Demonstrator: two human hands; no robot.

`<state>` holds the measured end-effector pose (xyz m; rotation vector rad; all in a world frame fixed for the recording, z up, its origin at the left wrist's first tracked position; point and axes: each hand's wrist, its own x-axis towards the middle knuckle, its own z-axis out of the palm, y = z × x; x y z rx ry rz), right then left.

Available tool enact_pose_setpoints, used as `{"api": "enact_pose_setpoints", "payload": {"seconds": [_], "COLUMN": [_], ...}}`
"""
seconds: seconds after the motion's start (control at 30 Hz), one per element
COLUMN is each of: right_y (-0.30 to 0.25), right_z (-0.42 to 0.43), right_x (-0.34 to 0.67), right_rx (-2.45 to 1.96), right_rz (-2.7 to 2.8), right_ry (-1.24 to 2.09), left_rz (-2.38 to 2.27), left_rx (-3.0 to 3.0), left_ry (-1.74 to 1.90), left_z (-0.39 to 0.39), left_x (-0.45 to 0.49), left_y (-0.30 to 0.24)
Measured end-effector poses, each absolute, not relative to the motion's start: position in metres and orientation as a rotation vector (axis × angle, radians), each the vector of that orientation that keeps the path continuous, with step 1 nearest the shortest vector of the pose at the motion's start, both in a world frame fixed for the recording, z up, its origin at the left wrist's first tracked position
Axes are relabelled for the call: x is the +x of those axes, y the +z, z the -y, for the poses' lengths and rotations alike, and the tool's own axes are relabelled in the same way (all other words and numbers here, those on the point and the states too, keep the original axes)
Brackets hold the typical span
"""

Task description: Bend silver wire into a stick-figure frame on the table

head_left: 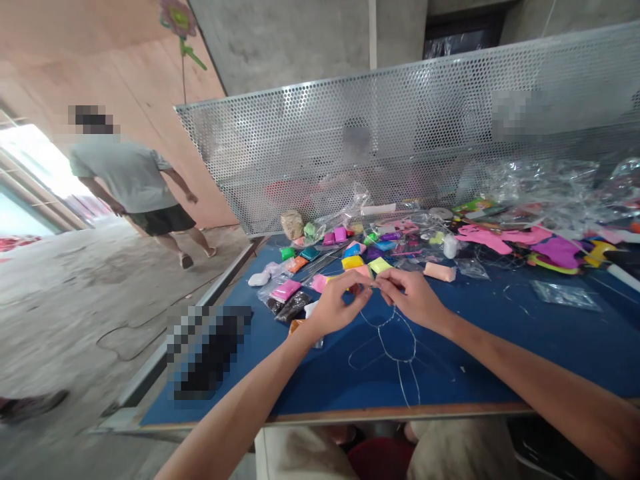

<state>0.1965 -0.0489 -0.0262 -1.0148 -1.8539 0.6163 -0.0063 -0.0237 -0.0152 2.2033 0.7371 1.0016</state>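
My left hand and my right hand meet above the blue table, fingertips pinched together on the top of a thin wire figure. The wire is bent into loops like a small body with arms and legs and hangs down from my fingers towards the table's near edge. Both hands are closed on the wire. Just behind them lie several small packets of coloured clay in pink, yellow, green, blue and orange.
A perforated metal screen stands along the table's far side. Pink and purple foam shapes and clear plastic bags lie at the back right. A person walks away on the concrete floor at left. A peach clay stick lies nearby.
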Motion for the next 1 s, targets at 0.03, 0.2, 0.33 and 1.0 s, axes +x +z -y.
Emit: {"api": "enact_pose_setpoints", "payload": {"seconds": [0.03, 0.2, 0.33, 1.0], "right_y": [-0.025, -0.025, -0.028, -0.027], "right_z": [0.049, 0.049, 0.047, 0.052], "right_x": [0.197, 0.199, 0.2, 0.196], "right_rx": [-1.02, -1.049, -1.062, -1.067], "right_rz": [1.847, 1.853, 1.891, 1.898], "right_ry": [0.599, 0.49, 0.432, 0.456], "left_rz": [-0.708, -0.686, -0.695, -0.655], "left_rx": [2.091, 1.587, 1.483, 1.28], "left_ry": [1.002, 0.848, 0.69, 0.679], "left_z": [0.023, 0.024, 0.028, 0.033], "left_x": [-0.006, 0.002, 0.008, 0.013], "left_y": [-0.015, -0.018, -0.02, -0.022]}}
